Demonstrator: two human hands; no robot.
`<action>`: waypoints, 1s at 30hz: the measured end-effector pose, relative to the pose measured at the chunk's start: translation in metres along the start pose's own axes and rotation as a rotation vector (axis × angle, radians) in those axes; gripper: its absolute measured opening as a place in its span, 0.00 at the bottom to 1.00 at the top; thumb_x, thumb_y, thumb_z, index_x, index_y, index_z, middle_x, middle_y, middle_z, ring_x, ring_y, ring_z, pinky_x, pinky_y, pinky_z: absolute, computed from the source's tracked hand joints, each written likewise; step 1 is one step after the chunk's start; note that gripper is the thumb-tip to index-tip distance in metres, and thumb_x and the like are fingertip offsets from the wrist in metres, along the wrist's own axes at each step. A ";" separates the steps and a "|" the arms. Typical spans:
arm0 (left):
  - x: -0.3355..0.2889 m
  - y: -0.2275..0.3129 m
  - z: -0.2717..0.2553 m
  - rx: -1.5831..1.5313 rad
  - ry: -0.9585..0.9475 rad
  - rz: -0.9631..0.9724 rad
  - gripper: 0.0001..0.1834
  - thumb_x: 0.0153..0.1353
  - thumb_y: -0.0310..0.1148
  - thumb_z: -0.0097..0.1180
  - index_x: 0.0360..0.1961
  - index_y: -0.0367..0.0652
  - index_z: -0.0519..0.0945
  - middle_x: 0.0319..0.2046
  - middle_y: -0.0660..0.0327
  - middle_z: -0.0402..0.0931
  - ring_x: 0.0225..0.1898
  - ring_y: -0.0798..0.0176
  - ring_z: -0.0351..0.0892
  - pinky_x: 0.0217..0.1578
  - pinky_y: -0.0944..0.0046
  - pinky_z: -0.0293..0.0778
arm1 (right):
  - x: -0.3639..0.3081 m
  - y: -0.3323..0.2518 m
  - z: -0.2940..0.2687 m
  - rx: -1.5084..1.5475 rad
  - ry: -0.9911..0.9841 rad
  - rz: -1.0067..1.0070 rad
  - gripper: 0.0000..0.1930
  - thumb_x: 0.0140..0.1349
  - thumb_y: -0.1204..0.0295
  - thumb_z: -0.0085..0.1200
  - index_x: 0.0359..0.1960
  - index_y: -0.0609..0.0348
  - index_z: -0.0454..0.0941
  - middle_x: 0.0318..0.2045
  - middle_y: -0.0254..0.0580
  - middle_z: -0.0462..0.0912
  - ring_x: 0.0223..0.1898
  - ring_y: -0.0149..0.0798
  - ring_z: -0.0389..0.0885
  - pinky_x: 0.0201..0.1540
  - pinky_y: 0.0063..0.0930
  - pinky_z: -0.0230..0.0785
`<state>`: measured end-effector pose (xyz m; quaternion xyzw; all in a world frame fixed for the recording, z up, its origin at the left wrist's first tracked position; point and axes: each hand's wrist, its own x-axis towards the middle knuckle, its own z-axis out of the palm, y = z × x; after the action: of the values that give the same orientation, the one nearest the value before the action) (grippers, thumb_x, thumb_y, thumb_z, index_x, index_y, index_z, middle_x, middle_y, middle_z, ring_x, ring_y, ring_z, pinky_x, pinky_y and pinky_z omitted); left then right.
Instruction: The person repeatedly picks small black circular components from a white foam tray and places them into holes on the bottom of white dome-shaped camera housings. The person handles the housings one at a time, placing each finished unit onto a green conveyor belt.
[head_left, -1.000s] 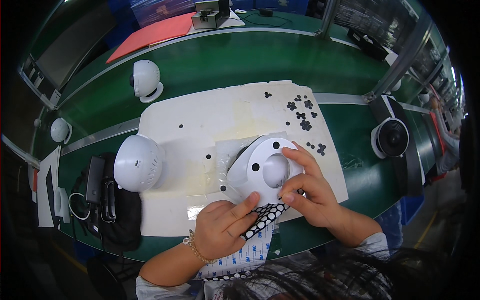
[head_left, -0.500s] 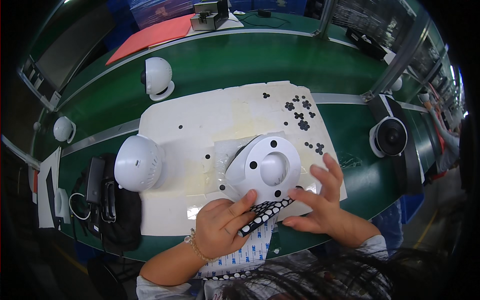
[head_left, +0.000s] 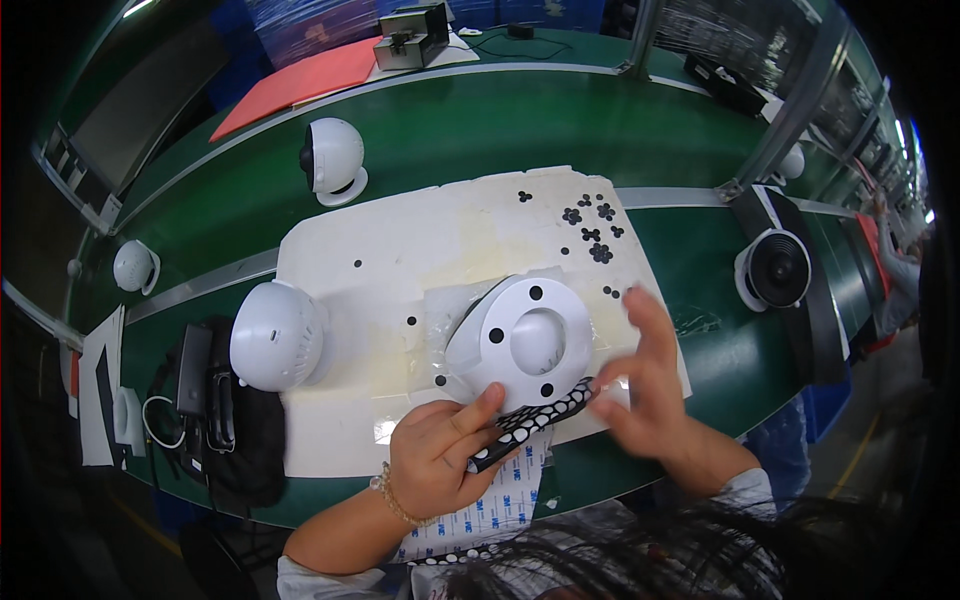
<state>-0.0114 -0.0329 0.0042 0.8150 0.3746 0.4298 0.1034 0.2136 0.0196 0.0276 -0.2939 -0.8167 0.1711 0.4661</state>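
Note:
A white round device [head_left: 462, 352] lies tipped over on the mat, its ring-shaped base [head_left: 512, 382] facing up with 3 black round pads stuck on it. My left hand [head_left: 435, 450] is closed around a folded black sheet [head_left: 515, 430] with rows of white round holes, and its thumb touches the base's lower edge. White backing paper with blue print [head_left: 490, 515] hangs below that hand. My right hand [head_left: 645, 400] is at the sheet's right end, thumb and one fingertip drawn together there, another finger raised. Whatever is between those fingertips is too small to make out.
Loose black pads [head_left: 600, 253] cluster at the mat's [head_left: 390, 235] far right. A larger white device [head_left: 275, 338] stands left, near a black bag [head_left: 245, 440]. Other white devices [head_left: 338, 160] stand on the green bench [head_left: 480, 120], one with a black round front [head_left: 778, 270] at right.
My right hand's spread fingers have drawn together at the sheet's end. My left hand keeps its hold on the sheet. The whole view has shifted slightly.

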 end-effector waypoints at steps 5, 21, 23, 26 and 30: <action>0.002 0.000 0.002 0.026 0.033 0.035 0.11 0.35 0.27 0.63 0.23 0.36 0.77 0.49 0.52 0.71 0.23 0.59 0.75 0.25 0.66 0.71 | 0.020 0.016 -0.006 0.156 -0.129 0.295 0.04 0.59 0.70 0.48 0.32 0.56 0.71 0.57 0.48 0.61 0.62 0.53 0.49 0.61 0.43 0.42; -0.002 -0.003 0.002 0.023 -0.014 0.039 0.14 0.32 0.21 0.62 0.26 0.35 0.77 0.52 0.50 0.67 0.25 0.59 0.76 0.26 0.64 0.72 | 0.020 0.013 -0.006 0.159 -0.205 0.309 0.04 0.60 0.70 0.45 0.30 0.55 0.70 0.57 0.47 0.61 0.62 0.51 0.49 0.61 0.43 0.40; -0.002 -0.003 0.001 0.028 -0.018 0.040 0.14 0.32 0.21 0.62 0.26 0.35 0.77 0.52 0.50 0.67 0.25 0.59 0.77 0.25 0.64 0.72 | 0.020 0.012 -0.006 0.150 -0.213 0.310 0.05 0.60 0.70 0.45 0.30 0.56 0.70 0.56 0.47 0.62 0.62 0.51 0.49 0.61 0.43 0.40; -0.002 -0.003 0.001 0.037 -0.019 0.045 0.14 0.32 0.21 0.62 0.26 0.35 0.77 0.52 0.50 0.67 0.25 0.59 0.77 0.26 0.64 0.72 | 0.019 0.012 -0.005 0.135 -0.201 0.294 0.04 0.60 0.70 0.46 0.30 0.56 0.71 0.56 0.47 0.63 0.62 0.51 0.50 0.61 0.44 0.41; -0.003 -0.002 0.001 0.045 -0.018 0.043 0.13 0.33 0.22 0.62 0.26 0.35 0.76 0.52 0.50 0.67 0.25 0.58 0.77 0.27 0.64 0.72 | 0.016 0.014 -0.006 -0.059 -0.189 0.162 0.03 0.57 0.71 0.49 0.32 0.55 0.72 0.54 0.45 0.65 0.59 0.52 0.56 0.58 0.42 0.47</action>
<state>-0.0129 -0.0329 0.0008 0.8288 0.3658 0.4159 0.0793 0.2167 0.0401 0.0334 -0.3552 -0.8352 0.2108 0.3631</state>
